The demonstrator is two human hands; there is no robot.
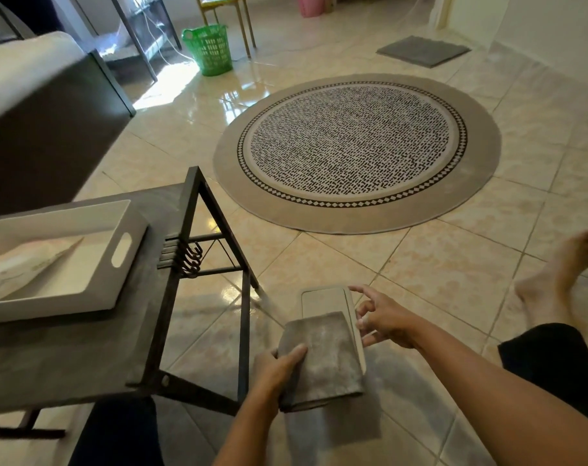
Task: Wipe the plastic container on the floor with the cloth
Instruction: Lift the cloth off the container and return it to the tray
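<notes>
A flat pale plastic container (323, 302) lies on the tiled floor just in front of me. A folded grey cloth (323, 354) covers its near half. My left hand (276, 368) grips the cloth's left edge, thumb on top. My right hand (383, 319) rests at the container's right rim, fingers spread and touching its edge. The container's near part is hidden under the cloth.
A low dark metal-framed table (171, 264) stands at left with a white tray (121, 280) on it. A round patterned rug (356, 153) lies ahead. My bare feet (554, 280) are at right. A green basket (208, 50), chair and grey mat sit far back.
</notes>
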